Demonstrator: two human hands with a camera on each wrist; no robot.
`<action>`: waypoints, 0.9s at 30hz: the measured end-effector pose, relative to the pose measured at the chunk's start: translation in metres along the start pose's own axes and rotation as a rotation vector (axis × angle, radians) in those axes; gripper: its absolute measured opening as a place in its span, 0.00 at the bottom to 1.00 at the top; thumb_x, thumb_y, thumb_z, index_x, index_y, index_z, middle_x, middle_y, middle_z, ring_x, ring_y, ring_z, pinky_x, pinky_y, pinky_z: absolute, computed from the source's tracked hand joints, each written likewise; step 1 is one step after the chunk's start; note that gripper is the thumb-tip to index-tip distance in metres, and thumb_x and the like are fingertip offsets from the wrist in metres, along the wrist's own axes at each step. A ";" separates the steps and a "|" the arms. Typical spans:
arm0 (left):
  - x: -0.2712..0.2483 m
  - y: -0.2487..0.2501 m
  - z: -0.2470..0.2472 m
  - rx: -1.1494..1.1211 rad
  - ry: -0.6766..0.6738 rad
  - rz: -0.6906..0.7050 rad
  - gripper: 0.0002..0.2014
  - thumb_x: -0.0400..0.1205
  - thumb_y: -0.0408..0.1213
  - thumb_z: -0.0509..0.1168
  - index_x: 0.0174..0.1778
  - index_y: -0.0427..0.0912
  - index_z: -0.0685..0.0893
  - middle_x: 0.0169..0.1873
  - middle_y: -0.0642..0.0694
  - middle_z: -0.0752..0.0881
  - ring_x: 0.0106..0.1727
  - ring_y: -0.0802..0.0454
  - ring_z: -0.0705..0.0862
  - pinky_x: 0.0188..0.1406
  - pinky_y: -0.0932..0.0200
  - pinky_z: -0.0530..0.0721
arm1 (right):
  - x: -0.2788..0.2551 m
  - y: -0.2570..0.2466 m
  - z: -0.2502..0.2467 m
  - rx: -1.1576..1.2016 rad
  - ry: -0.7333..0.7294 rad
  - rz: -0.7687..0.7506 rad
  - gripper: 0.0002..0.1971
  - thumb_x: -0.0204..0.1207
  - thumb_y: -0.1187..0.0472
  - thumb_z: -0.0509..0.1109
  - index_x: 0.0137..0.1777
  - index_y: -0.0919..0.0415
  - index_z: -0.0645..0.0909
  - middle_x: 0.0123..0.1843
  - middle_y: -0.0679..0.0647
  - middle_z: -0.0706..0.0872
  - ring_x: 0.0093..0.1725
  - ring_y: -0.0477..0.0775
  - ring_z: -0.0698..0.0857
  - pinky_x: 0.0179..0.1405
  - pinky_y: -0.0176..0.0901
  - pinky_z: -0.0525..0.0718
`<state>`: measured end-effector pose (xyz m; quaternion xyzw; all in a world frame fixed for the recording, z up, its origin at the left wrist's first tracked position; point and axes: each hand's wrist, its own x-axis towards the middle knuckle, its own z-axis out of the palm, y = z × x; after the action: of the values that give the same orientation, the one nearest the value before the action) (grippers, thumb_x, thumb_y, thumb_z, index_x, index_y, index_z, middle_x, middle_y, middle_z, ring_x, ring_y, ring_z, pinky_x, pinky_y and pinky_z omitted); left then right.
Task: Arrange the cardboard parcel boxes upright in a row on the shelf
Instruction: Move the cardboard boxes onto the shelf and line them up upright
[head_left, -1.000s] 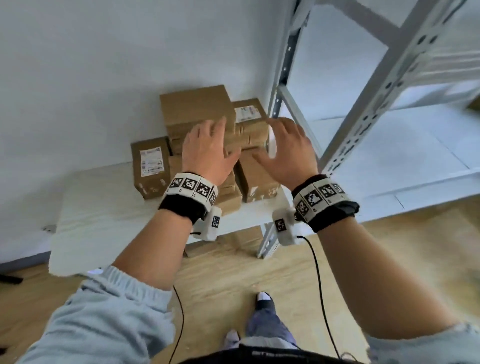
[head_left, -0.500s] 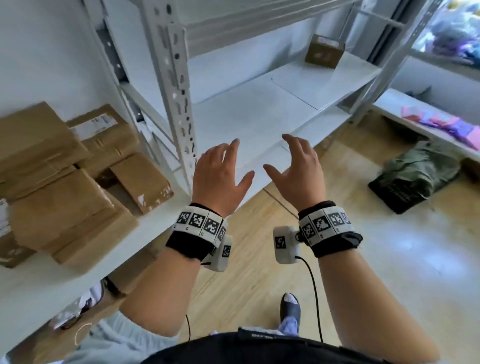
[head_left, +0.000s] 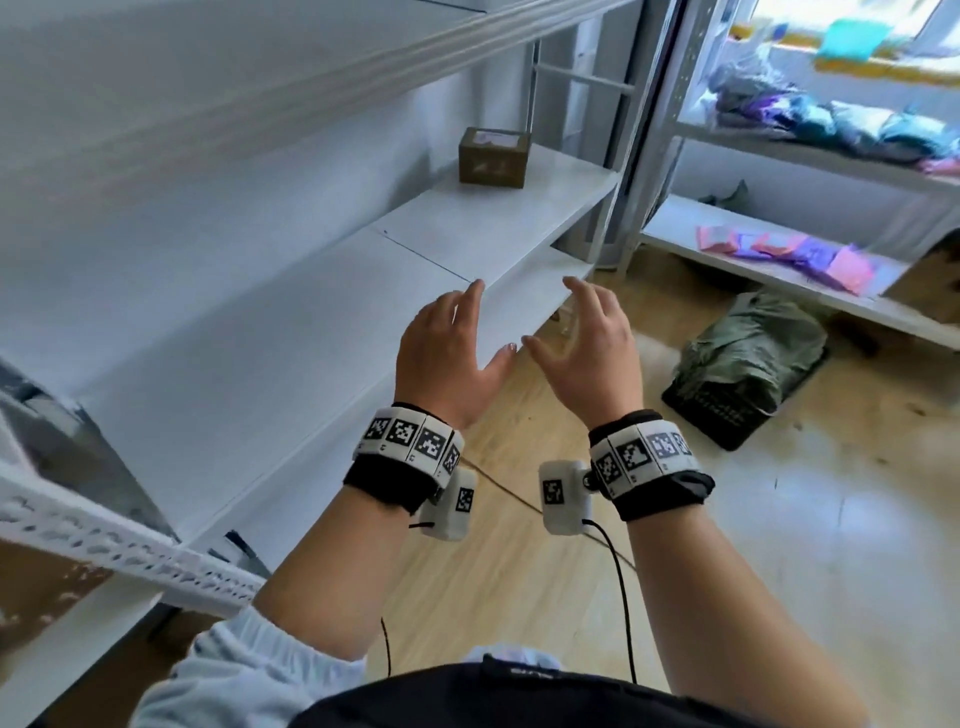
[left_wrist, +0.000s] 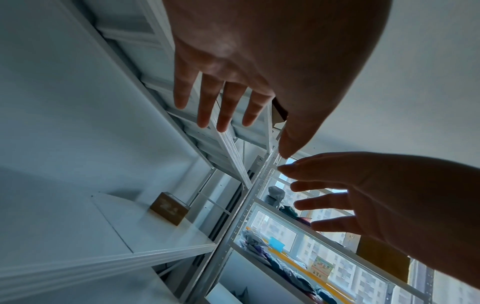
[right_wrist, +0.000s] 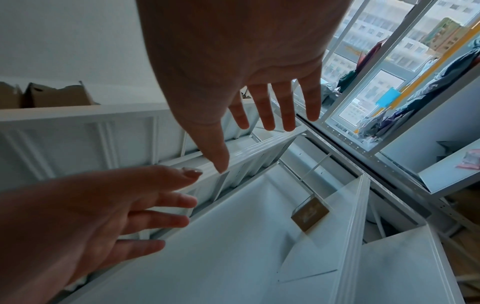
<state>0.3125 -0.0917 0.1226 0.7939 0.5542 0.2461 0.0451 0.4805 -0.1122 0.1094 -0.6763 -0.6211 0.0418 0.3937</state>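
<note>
One brown cardboard parcel box (head_left: 494, 156) stands alone at the far end of the long white shelf (head_left: 291, 332); it also shows as a cardboard box (left_wrist: 169, 208) in the left wrist view and as a cardboard box (right_wrist: 309, 214) in the right wrist view. My left hand (head_left: 451, 353) and right hand (head_left: 586, 348) hover side by side in front of the shelf's front edge, fingers spread, palms turned toward each other, holding nothing. Both are well short of the box. The pile of other boxes is out of the head view.
A perforated white upright (head_left: 119, 545) crosses the lower left. Another white rack (head_left: 810, 270) to the right holds pink and purple packets and folded cloth. A dark crate with green fabric (head_left: 748, 374) sits on the wooden floor. Cardboard boxes (right_wrist: 57, 96) sit on a higher shelf.
The view has swung right, away from the pile of boxes and along the empty shelf. Both hands left the pile empty and moved along with it, still spread.
</note>
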 end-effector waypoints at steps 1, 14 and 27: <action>0.014 0.008 0.009 0.005 -0.003 -0.006 0.37 0.82 0.56 0.65 0.84 0.44 0.63 0.75 0.42 0.74 0.74 0.43 0.72 0.73 0.49 0.71 | 0.014 0.013 -0.003 0.003 -0.005 0.005 0.37 0.73 0.48 0.78 0.78 0.61 0.71 0.73 0.57 0.78 0.70 0.58 0.78 0.69 0.53 0.79; 0.220 0.014 0.121 0.034 -0.028 -0.058 0.38 0.82 0.57 0.64 0.84 0.45 0.60 0.77 0.42 0.72 0.76 0.43 0.71 0.74 0.48 0.71 | 0.195 0.142 0.045 0.027 -0.019 0.046 0.38 0.71 0.48 0.80 0.78 0.58 0.71 0.73 0.55 0.78 0.71 0.56 0.77 0.69 0.48 0.75; 0.472 -0.007 0.200 0.056 -0.080 -0.094 0.41 0.81 0.58 0.65 0.85 0.45 0.57 0.78 0.41 0.70 0.76 0.42 0.70 0.73 0.48 0.70 | 0.433 0.221 0.113 -0.024 -0.046 0.019 0.38 0.71 0.48 0.80 0.78 0.58 0.71 0.72 0.56 0.78 0.70 0.58 0.78 0.70 0.50 0.77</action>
<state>0.5198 0.3769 0.1066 0.7769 0.5955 0.1964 0.0566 0.6949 0.3379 0.0897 -0.6859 -0.6239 0.0536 0.3708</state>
